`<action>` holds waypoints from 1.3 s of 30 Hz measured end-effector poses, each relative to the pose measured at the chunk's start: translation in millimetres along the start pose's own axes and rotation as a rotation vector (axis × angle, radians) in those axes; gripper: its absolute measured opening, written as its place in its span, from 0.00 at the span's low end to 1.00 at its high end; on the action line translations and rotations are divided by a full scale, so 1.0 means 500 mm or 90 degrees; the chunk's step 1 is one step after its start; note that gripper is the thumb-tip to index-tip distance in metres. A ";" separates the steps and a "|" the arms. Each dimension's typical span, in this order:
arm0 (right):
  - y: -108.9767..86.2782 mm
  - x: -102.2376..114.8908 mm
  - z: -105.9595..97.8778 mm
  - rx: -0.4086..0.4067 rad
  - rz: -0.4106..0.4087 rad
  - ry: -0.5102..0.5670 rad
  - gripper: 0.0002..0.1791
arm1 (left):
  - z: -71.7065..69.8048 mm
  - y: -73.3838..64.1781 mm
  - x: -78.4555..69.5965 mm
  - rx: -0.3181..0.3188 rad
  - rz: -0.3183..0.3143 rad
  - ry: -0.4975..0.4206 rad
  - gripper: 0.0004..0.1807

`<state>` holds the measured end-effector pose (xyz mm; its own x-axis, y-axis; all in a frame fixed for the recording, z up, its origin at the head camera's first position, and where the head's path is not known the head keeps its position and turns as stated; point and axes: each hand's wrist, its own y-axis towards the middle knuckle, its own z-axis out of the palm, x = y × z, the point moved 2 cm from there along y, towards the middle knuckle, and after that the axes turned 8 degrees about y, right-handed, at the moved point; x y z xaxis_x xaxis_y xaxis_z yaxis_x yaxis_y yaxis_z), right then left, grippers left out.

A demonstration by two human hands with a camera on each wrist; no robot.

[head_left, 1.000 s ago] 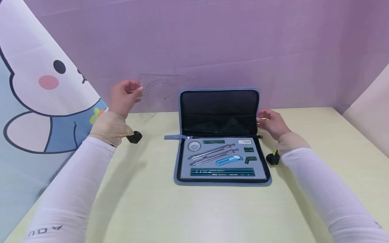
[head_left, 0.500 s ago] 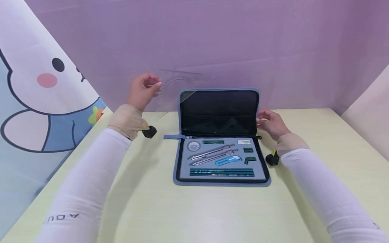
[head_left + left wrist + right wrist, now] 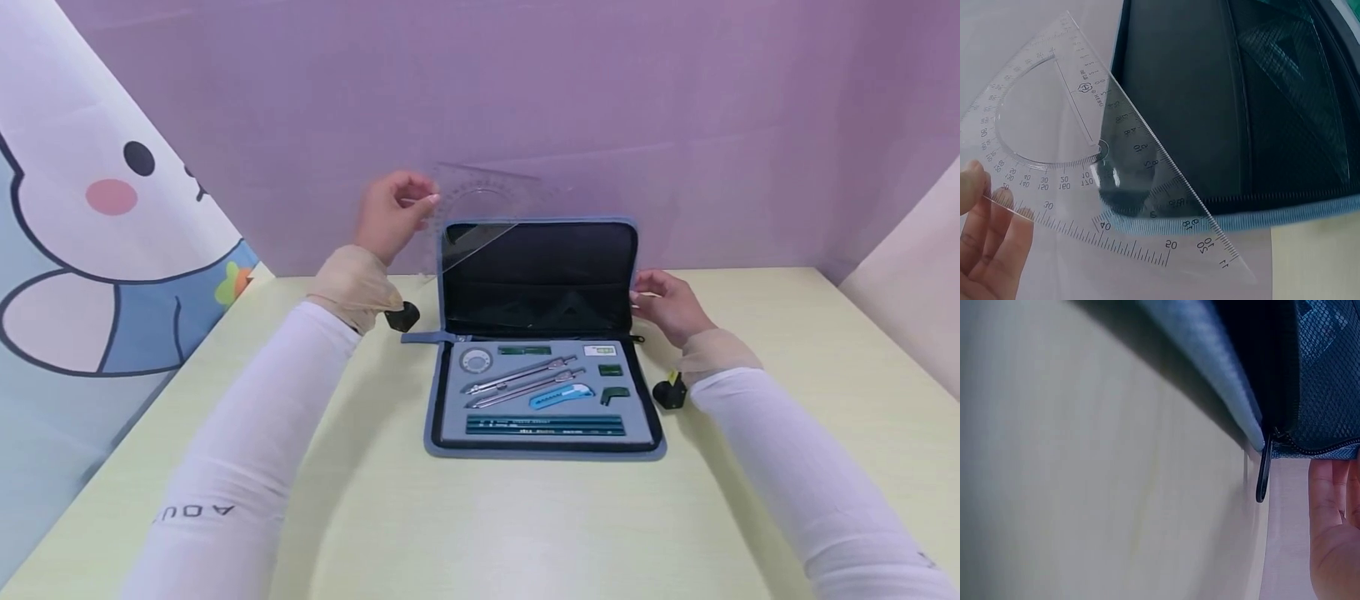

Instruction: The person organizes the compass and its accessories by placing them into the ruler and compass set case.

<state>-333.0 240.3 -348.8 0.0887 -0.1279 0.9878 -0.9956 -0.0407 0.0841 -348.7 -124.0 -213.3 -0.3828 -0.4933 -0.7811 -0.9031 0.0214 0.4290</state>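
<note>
In the head view my left hand (image 3: 396,215) pinches a clear triangular set square (image 3: 1141,147) by its left edge, between thumb and fingertips. The set square has a protractor scale and a half-round cutout. It is held up in the air, its lower right part overlapping the case's raised dark lid (image 3: 540,262). The blue-edged zip case (image 3: 546,455) stands unfolded on the table. My right hand (image 3: 671,307) holds the lid's right edge; part of its fingers is hidden behind it. Another triangular set square (image 3: 1279,56) shows faintly in the lid's mesh pocket.
The case's grey foam tray (image 3: 453,408) bears two compasses (image 3: 517,385), a blue utility knife (image 3: 561,396), dark green pencils (image 3: 545,425), a round dial-like piece (image 3: 476,360) and small green pieces. A strap (image 3: 423,337) sticks out left. A purple cloth (image 3: 480,83) hangs behind.
My left hand has moved right and slightly up with the set square, from left of the case to in front of the lid's upper left. My right hand stays at the lid's edge.
</note>
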 end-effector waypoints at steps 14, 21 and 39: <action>-0.005 0.003 0.000 -0.004 -0.007 0.001 0.09 | 0.059 0.017 -0.036 0.006 0.042 -0.020 0.04; -0.008 0.004 0.000 -0.004 -0.003 -0.012 0.09 | 0.084 0.021 -0.038 0.003 0.048 -0.039 0.02; -0.001 0.004 0.009 0.000 -0.007 -0.019 0.12 | 0.107 0.022 -0.035 0.031 0.152 0.126 0.06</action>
<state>-332.3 235.8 -347.5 0.1012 -0.1564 0.9825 -0.9945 -0.0427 0.0956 -362.3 -68.8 -219.1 -0.5441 -0.6294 -0.5548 -0.8023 0.1968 0.5636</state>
